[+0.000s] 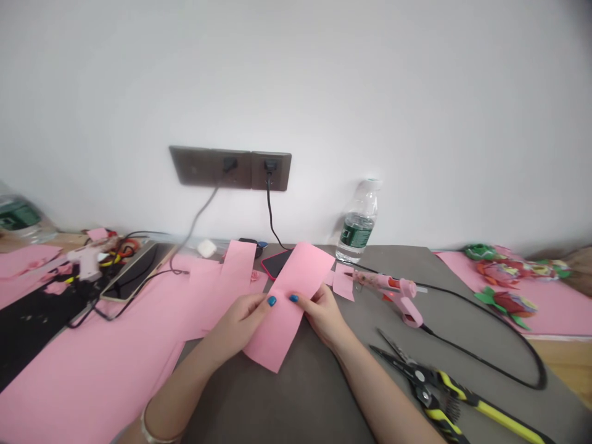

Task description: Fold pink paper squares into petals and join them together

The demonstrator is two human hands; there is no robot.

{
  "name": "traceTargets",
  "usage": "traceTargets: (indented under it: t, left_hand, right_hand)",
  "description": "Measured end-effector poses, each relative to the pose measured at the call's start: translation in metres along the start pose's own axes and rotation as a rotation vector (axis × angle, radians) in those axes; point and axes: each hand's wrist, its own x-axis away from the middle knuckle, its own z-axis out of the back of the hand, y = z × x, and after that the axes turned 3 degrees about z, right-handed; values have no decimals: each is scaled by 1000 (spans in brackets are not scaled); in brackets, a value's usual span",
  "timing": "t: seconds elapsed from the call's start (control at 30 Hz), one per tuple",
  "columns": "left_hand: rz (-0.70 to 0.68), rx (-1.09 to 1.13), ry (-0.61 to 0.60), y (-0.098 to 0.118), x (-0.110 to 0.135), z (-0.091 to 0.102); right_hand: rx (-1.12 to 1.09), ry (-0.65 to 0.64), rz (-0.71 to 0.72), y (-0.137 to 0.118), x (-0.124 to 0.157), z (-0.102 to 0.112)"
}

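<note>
"Paper strip (282, 324): where?"
"At centre, pink, aslant above the grey mat (277, 407)."
"Held how?"
"Pinched in left hand (238, 324), thumb on top, and likewise in right hand (326, 314), with thumbs close together."
"And around?"
"To the right, pink glue gun (407, 288); nearer, pliers (420, 375) with jaws apart; on the far side, water bottle (358, 228) by the wall (416, 92); to the left, larger pink sheets (115, 345)."

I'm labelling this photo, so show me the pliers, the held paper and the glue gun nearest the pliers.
Pliers (420, 375): head view, on the pivot.
Held paper (283, 309): head view, near its middle.
Glue gun (385, 282): head view, on the body.
</note>
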Motion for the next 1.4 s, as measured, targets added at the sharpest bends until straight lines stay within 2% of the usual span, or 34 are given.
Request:
traceTargets:
  t: [0.1, 0.17, 0.27, 0.37, 0.4, 0.47, 0.53, 0.57, 0.63, 0.73, 0.8, 0.87, 1.03, 1.17, 1.4]
  left_hand:
    - [-19, -41, 71, -3, -3, 2]
    - [-9, -41, 64, -4, -4, 9]
    - [44, 65, -11, -2, 1, 25]
    - [93, 152, -197, 3, 9, 40]
    - [80, 118, -330, 4, 11, 42]
    - [85, 24, -669, 5, 12, 42]
    - [92, -95, -853, 3, 11, 38]
    - [90, -143, -872, 2, 10, 36]
    - [86, -195, -831, -1, 7, 32]
    - [129, -213, -666, -4, 6, 32]
    - [164, -228, -541, -6, 7, 34]
    - [174, -231, -477, -6, 8, 35]
    - [119, -242, -518, -4, 10, 36]
    - [65, -264, -499, -2, 10, 37]
    - [-1, -254, -420, 0, 10, 44]
  right_hand:
    - [-46, -2, 21, 1, -1, -2]
    - [-154, 30, 39, -2, -4, -4]
    - [-308, 59, 39, -11, -10, -2]
    - [-371, 94, 21, -19, -12, 5]
    - [-358, 18, -60, -21, -11, 6]
    - [-324, -195, -196, -22, -6, 6]
    - [-226, -492, -335, -22, 0, 2]
    - [-129, -613, -390, -23, 3, -2]
    - [130, -765, -403, -25, 8, -9]
    - [422, -827, -361, -30, 12, -16]
    - [510, -842, -329, -31, 13, -18]
    - [524, -837, -306, -30, 13, -20]
    - [591, -782, -298, -35, 18, -26]
    - [757, -762, -263, -57, 22, -25]
    - [1003, -608, -171, -90, 28, -14]
